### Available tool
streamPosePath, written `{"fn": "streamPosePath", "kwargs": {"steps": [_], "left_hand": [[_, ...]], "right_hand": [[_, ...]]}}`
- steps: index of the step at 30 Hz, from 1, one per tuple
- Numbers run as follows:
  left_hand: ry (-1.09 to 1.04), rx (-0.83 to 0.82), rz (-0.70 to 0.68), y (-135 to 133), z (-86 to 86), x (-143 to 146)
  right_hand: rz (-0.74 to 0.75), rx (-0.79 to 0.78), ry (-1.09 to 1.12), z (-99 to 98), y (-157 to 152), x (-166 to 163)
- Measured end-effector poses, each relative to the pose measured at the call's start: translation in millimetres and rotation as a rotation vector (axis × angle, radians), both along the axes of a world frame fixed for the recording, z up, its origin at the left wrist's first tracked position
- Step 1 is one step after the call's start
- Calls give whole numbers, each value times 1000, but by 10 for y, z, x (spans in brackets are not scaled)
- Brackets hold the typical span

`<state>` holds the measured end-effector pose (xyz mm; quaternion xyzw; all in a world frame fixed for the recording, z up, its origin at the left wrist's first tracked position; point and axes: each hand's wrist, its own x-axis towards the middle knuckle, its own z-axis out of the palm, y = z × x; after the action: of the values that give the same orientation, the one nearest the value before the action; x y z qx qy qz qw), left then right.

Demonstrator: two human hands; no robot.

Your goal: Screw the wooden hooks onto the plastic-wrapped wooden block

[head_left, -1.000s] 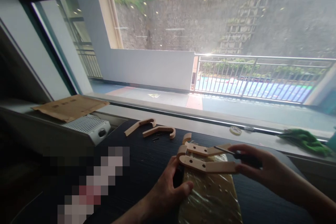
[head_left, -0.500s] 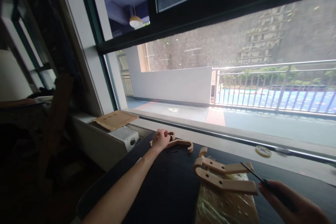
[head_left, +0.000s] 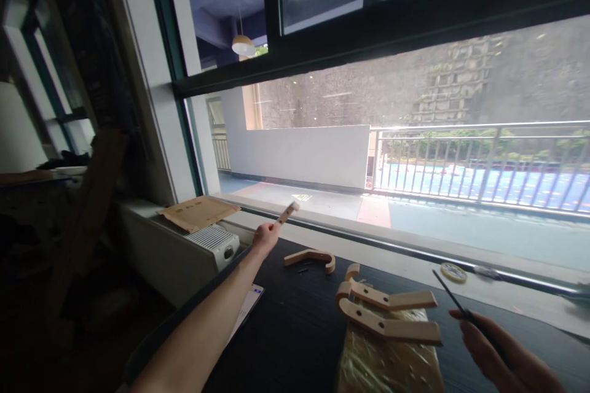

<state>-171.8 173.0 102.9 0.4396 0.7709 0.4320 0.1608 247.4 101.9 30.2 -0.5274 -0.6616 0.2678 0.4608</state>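
My left hand (head_left: 266, 238) is closed around one end of a wooden hook (head_left: 287, 214), raised above the far left of the dark table. Another wooden hook (head_left: 311, 255) lies on the table below and to the right, with small dark screws (head_left: 302, 270) beside it. At the right, my right hand (head_left: 498, 341) grips the handle of a screwdriver (head_left: 449, 291), its thin shaft pointing up and left. Between the hands, two more curved wooden pieces with holes, a rear one (head_left: 391, 297) and a front one (head_left: 391, 324), rest on a plastic-wrapped brown block (head_left: 391, 362).
A phone or tablet (head_left: 246, 310) lies partly behind my left forearm. On the sill by the window are a tape roll (head_left: 453, 272) and a clear plastic item (head_left: 486, 273). A brown envelope (head_left: 198, 212) and a white heater (head_left: 216, 242) stand to the left.
My left hand has lifted a wooden hook off the table, moving up and slightly left. My right hand still holds the screwdriver, its shaft now steeper. The view has shifted slightly.
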Motion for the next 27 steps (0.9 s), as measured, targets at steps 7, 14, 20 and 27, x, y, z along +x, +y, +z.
{"fn": "streamPosePath", "kwargs": {"steps": [7, 14, 20, 27], "left_hand": [[-327, 212, -540, -919, 235, 770], [-926, 88, -722, -1509, -142, 1552], [-1224, 43, -672, -1513, -239, 1896], [-1349, 151, -606, -1451, -309, 1964]], "right_hand": [[-113, 28, 44, 92, -159, -120], [172, 6, 126, 281, -536, -519], [509, 52, 91, 174, -596, -679], [471, 22, 74, 196, -597, -696]]}}
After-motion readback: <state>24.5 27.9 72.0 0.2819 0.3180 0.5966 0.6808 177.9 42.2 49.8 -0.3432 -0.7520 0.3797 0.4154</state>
